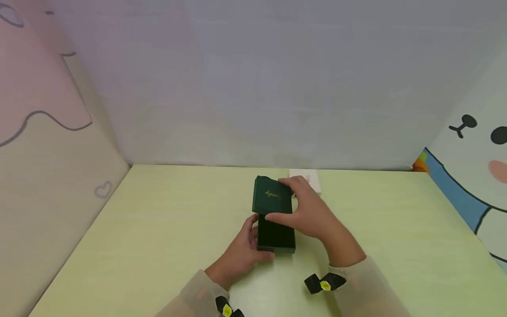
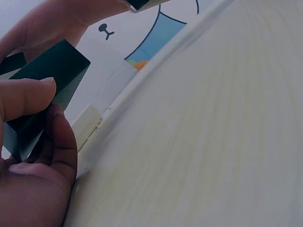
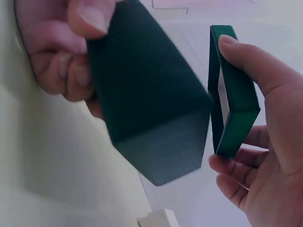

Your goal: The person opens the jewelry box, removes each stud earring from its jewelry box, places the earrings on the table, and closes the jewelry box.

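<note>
A dark green box base (image 1: pixel 276 237) with a black-looking interior is in my left hand (image 1: pixel 241 253), which grips it from the left with the thumb at the near end. My right hand (image 1: pixel 313 215) holds the matching green lid (image 1: pixel 272 199), lettered in gold, by its edges between thumb and fingers. In the head view the lid overlaps the far part of the base. The right wrist view shows the base (image 3: pixel 147 90) and the hollow lid (image 3: pixel 244 94) apart, side by side. In the left wrist view, my left thumb presses the side of the base (image 2: pixel 57 66).
A small white box (image 1: pixel 313 179) with faint lettering lies at the table's back edge, partly behind my right hand. The pale yellow-green table (image 1: pixel 178 220) meets a plain back wall (image 1: pixel 253 88). Printed side panels (image 1: pixel 475 176) stand left and right.
</note>
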`<state>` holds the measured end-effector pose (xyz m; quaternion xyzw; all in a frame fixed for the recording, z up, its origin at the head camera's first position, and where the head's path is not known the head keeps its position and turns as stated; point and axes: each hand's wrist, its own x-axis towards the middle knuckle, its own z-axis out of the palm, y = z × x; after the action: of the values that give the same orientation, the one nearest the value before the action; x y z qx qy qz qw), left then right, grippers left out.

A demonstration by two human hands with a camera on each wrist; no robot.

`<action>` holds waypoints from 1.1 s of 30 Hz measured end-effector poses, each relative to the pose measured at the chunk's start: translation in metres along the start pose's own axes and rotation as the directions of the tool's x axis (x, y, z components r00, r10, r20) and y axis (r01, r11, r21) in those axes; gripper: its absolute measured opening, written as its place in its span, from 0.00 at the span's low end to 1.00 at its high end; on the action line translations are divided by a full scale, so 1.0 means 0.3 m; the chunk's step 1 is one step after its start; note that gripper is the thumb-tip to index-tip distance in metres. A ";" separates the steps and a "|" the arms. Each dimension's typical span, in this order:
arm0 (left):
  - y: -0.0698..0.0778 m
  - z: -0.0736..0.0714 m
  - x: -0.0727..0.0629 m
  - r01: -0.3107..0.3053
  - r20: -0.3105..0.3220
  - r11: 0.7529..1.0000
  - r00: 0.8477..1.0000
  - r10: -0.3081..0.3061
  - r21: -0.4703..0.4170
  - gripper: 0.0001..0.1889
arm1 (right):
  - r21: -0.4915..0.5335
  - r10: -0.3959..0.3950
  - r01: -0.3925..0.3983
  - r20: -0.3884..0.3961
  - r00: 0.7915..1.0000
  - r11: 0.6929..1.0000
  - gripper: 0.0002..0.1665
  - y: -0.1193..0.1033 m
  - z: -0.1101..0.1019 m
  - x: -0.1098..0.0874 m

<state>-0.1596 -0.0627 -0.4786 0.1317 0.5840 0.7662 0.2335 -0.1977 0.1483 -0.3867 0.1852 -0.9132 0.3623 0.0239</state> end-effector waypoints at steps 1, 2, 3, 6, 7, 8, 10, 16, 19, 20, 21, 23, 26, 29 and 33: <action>-0.001 -0.001 -0.001 -0.006 -0.003 1.000 1.000 0.006 0.011 0.55 | -0.005 -0.012 0.012 0.009 1.000 1.000 0.55 -0.007 0.004 -0.008; -0.002 -0.001 -0.003 -0.011 -0.004 1.000 1.000 0.011 0.025 0.55 | -0.009 -0.021 0.021 0.017 1.000 1.000 0.55 -0.013 0.009 -0.016; -0.004 -0.002 -0.004 -0.017 -0.003 0.999 1.000 0.017 0.042 0.55 | -0.009 -0.032 0.033 0.025 0.999 0.999 0.55 -0.019 0.013 -0.024; -0.017 0.002 0.001 -0.046 0.020 0.996 0.999 0.045 0.076 0.56 | -0.014 -0.045 0.046 0.043 0.998 0.999 0.56 -0.022 0.021 -0.055; -0.019 0.002 0.001 -0.056 0.023 0.995 0.998 0.054 0.086 0.56 | -0.015 -0.046 0.047 0.044 0.998 0.999 0.56 -0.022 0.022 -0.064; -0.020 0.002 0.001 -0.061 0.024 0.994 0.998 0.059 0.094 0.55 | -0.015 -0.043 0.043 0.044 0.998 0.999 0.56 -0.022 0.023 -0.073; -0.020 0.001 0.001 -0.063 0.020 0.993 0.998 0.061 0.103 0.54 | -0.020 -0.032 0.032 0.042 0.999 0.999 0.56 -0.020 0.024 -0.088; -0.008 0.000 -0.004 -0.003 -0.023 0.996 1.000 0.005 0.089 0.53 | -0.063 -0.012 0.014 0.039 0.999 0.998 0.57 -0.010 0.012 -0.103; -0.002 0.001 -0.005 0.008 -0.023 0.998 1.000 -0.006 0.065 0.54 | -0.075 -0.021 0.025 0.055 0.998 0.997 0.57 -0.015 -0.005 -0.101; -0.002 0.001 -0.005 0.007 -0.019 0.999 1.000 -0.006 0.054 0.54 | -0.079 -0.021 0.027 0.065 0.998 0.996 0.57 -0.018 -0.013 -0.103; -0.002 0.002 -0.005 0.006 -0.013 0.999 1.000 -0.005 0.041 0.54 | -0.086 -0.022 0.028 0.071 0.997 0.996 0.57 -0.021 -0.021 -0.105; -0.002 0.003 -0.004 0.002 -0.001 1.000 1.000 -0.001 0.024 0.55 | -0.104 -0.017 0.027 0.089 0.996 0.994 0.57 -0.029 -0.035 -0.110; -0.003 0.005 -0.003 -0.005 0.011 1.000 1.000 0.005 0.007 0.56 | -0.144 -0.001 0.017 0.109 0.994 0.989 0.57 -0.041 -0.049 -0.120; -0.005 0.007 -0.003 -0.005 0.011 1.000 1.000 0.005 0.001 0.56 | -0.182 0.014 0.009 0.123 0.992 0.983 0.57 -0.054 -0.052 -0.125; -0.005 0.006 -0.006 -0.002 0.009 1.000 1.000 0.003 -0.014 0.57 | -0.221 0.021 0.009 0.136 0.991 0.975 0.56 -0.070 -0.047 -0.130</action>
<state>-0.1569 -0.0617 -0.4795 0.1343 0.5772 0.7700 0.2362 -0.1552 0.1562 -0.3695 0.2030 -0.9479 0.2449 -0.0196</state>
